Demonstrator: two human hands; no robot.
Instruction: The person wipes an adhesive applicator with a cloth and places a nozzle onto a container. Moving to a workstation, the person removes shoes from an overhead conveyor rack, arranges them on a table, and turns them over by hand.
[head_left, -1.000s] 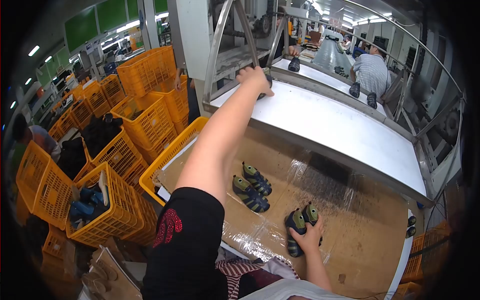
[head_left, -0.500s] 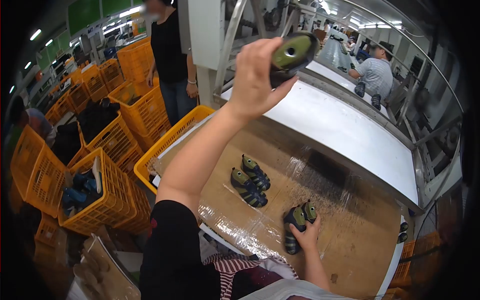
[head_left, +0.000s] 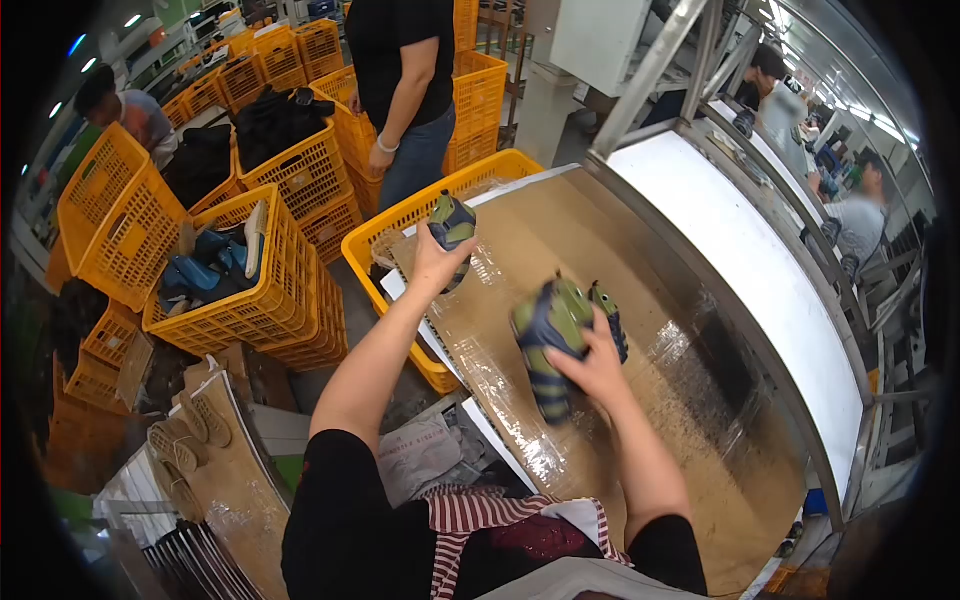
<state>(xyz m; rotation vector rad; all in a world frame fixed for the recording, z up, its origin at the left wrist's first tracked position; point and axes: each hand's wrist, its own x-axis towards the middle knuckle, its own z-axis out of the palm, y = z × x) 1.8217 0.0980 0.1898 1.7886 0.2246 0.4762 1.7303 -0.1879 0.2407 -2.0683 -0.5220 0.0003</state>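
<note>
I have left hand [head_left: 440,262] curled round a rounded green-and-navy shoe [head_left: 452,222], near left edge of brown taped cardboard [head_left: 570,225] | right hand [head_left: 594,368], nearer the body, clasps a striped navy-and-green shoe [head_left: 538,335], long axis bodyward | matching shoe [head_left: 610,306] alongside, hold unclear

One head camera, worn by the person, faces forward and steeply down over the table [head_left: 600,235]. The lens is wide: straight edges bow, and black rounded borders close the corners. Nearest, at the bottom edge, is the striped cloth [head_left: 470,510] on the wearer's chest; left hand [head_left: 436,262] and right hand [head_left: 592,365] fall near mid-frame. Coverage runs from orange crates [head_left: 285,315] at left to a white panel [head_left: 740,265] slanting down the right, with ceiling lights [head_left: 888,130] far off, upper right.
</note>
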